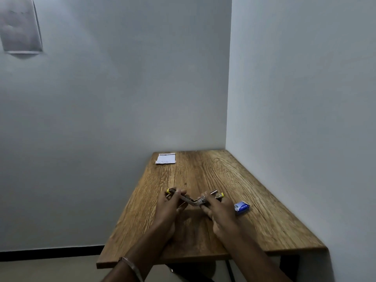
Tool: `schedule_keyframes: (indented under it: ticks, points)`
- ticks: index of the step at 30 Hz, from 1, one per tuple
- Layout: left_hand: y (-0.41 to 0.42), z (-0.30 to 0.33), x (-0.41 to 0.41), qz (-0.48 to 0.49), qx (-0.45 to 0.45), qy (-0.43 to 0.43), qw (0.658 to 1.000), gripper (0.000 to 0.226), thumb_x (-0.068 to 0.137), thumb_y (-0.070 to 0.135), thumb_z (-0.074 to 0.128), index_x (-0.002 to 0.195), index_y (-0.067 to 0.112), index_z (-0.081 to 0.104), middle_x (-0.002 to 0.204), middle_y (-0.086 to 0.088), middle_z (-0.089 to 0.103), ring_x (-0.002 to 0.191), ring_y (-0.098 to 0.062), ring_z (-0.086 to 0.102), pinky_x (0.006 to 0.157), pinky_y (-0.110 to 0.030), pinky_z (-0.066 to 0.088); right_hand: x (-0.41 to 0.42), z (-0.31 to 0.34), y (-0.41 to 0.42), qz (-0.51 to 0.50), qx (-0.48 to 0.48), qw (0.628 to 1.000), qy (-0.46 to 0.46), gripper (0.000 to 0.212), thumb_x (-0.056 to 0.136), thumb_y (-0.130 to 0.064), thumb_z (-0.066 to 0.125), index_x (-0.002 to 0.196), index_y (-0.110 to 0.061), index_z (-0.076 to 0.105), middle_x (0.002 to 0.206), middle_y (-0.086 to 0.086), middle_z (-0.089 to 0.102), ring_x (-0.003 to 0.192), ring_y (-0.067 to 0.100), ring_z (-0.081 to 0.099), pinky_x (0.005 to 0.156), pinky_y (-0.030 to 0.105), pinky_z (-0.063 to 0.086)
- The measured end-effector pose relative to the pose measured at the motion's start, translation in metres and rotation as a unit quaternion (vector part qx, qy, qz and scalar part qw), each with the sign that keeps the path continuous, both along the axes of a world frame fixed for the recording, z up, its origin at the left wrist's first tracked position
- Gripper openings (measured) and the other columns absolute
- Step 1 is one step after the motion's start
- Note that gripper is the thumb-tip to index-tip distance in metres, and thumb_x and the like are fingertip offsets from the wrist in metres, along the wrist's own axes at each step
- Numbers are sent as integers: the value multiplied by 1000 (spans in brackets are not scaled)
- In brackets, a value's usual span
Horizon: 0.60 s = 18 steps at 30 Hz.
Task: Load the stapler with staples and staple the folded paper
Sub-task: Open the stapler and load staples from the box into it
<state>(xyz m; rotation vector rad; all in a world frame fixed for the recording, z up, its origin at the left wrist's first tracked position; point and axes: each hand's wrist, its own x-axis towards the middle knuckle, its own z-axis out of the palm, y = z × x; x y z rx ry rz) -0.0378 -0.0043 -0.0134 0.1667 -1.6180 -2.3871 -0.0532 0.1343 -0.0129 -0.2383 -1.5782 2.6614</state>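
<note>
Both hands are up over the middle of the desk with the stapler swung wide open between them, its two halves making a shallow V hinged at the centre. The left hand is closed around the yellow-tipped half on the left, fingers curled over it; the right hand is pinching the other half near the hinge, its yellow end poking out past the fingertips. The risk, as I read it: the metal is thin and springy, so a slip could let the halves snap together on a finger. And any strip of staples is brittle, likely to crumble if pushed in crooked; whether one is in yet, too small to tell. The staple box, small blue cardboard with a flap open, lies just beside the right hand toward the desk's right edge, easy to knock and spill. The folded paper, white, flat and rectangular, waits at the far left corner, well apart from the hands. The desk is brown wood with bold grain, a matte surface.
</note>
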Motion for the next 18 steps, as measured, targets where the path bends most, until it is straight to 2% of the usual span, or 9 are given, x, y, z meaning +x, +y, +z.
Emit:
schedule_keyframes:
  ticks: [2, 4, 6, 8, 13, 16, 18]
  points:
    - [-9, -1, 0, 22, -32, -11, 999, 28, 93, 12, 63, 119, 11, 53, 111, -14, 66, 102, -28, 68, 88, -42, 59, -1, 0, 2, -3, -13, 1000, 8, 34, 92, -1, 67, 121, 9, 53, 115, 27, 67, 94, 27, 70, 75, 33, 58]
    - [-19, -3, 1, 53, -149, -13, 987, 27, 90, 14, 67, 115, 14, 57, 110, -9, 64, 99, -23, 68, 84, -38, 60, -1, 0, 4, -3, -14, 1000, 21, 39, 91, 1, 67, 125, 0, 48, 118, 24, 65, 102, 30, 69, 84, 40, 58]
    - [-30, -6, 2, 65, -303, -4, 951, 17, 88, 19, 70, 105, 19, 64, 105, -2, 67, 96, -16, 67, 86, -37, 59, 0, 2, 4, 0, 0, 1000, 25, 43, 91, 1, 67, 127, -11, 47, 119, 21, 63, 106, 31, 67, 84, 40, 58]
    - [-38, -7, 4, 48, -387, 16, 921, 12, 86, 23, 72, 97, 23, 68, 98, 2, 69, 93, -11, 66, 84, -33, 58, 0, 3, 4, 4, 14, 1000, 21, 47, 92, 0, 66, 133, -13, 47, 121, 20, 61, 108, 31, 66, 83, 38, 58]
    - [-39, -7, 11, 23, -533, 47, 845, 13, 86, 26, 72, 97, 33, 71, 92, 12, 68, 86, -3, 62, 72, -19, 50, 2, 6, 7, 20, -6, 1000, 12, 47, 95, 0, 62, 137, -10, 44, 122, 23, 63, 111, 32, 66, 82, 39, 57]
    - [-36, -8, 12, 12, -571, 74, 818, 15, 87, 29, 71, 100, 36, 70, 91, 18, 65, 86, 2, 58, 67, -14, 42, 3, 6, 7, 23, -21, 999, 13, 45, 98, -1, 58, 139, -9, 42, 116, 21, 65, 105, 31, 67, 78, 38, 57]
    - [-32, -7, 9, 2, -586, 97, 805, 18, 87, 32, 71, 104, 34, 70, 93, 22, 64, 86, 8, 58, 68, -11, 43, 3, 7, 6, 26, -13, 1000, 9, 38, 100, -5, 56, 136, -8, 44, 108, 18, 65, 97, 30, 68, 79, 40, 57]
